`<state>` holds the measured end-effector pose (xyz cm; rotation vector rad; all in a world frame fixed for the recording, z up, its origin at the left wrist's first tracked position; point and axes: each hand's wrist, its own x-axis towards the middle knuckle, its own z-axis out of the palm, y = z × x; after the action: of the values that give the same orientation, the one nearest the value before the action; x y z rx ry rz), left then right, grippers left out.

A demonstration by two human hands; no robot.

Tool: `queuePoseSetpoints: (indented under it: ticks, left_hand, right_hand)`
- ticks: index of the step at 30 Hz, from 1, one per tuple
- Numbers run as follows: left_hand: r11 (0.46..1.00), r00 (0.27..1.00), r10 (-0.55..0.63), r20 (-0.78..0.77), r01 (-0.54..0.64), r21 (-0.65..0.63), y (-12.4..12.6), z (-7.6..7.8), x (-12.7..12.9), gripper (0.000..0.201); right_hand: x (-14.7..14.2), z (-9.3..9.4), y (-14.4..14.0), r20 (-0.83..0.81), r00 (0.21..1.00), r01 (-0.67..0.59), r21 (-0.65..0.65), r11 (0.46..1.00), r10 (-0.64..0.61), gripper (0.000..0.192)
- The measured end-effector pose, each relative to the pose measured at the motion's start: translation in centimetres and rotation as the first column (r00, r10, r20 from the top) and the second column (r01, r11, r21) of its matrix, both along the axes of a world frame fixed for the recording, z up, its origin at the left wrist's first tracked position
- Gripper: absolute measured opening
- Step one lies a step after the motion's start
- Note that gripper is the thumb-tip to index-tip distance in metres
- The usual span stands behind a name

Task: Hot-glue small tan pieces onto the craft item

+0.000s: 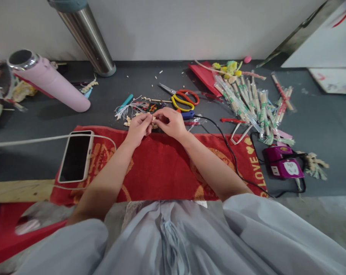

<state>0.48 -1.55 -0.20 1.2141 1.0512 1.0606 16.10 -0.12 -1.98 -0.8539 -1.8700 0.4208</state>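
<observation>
**Pinching a small wooden piece above a red towel**

Spread across the near middle of a dark grey table (318, 126), a red towel (161, 168) with gold patterning is seen, and both forearms are laid over it. A pink flask (51, 82) is laid on its side at the far left, with a steel pole (88, 40) standing behind it against the wall. A heap of wrapped chopsticks (248, 101) is piled at the far right, and a purple power strip (283, 164) is set near it at the right edge of the towel. A phone (76, 156) is laid face up on the left end of the towel, with a white cable plugged in. Yellow and red scissors (182, 99) are left just beyond the hands. The left hand (138, 128) and the right hand (171, 122) are brought together at the far edge of the towel. A small wooden piece (153, 119) is held between them, clamped by the fingertips of both hands. Loose wood bits (127, 122) are scattered just left of the left hand.
</observation>
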Motion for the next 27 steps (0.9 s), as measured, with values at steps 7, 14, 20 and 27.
queuePoseSetpoints:
  ticks: [7,14,20,27]
  left_hand:
    - [0.999,0.999,0.024,0.049,-0.022,-0.044,0.04,0.34,0.17,0.041]
    - [0.999,0.999,0.033,0.042,-0.032,-0.041,0.21,0.1,0.12,0.041]
    - [0.999,0.998,0.032,0.053,-0.03,-0.038,0.17,0.13,0.13,0.04]
    - [0.998,0.997,0.008,0.073,-0.003,-0.056,-0.05,0.58,0.23,0.037]
  right_hand:
    - [0.01,0.06,-0.04,0.017,1.0,0.009,-0.012,1.0,-0.009,0.02]
    - [0.04,0.17,-0.09,0.01,1.0,-0.024,-0.014,1.0,0.024,0.021]
    - [-0.01,0.28,-0.13,-0.006,1.0,-0.025,-0.014,1.0,0.025,0.02]
    - [0.11,0.51,-0.19,0.031,0.999,-0.039,-0.028,0.999,0.039,0.021]
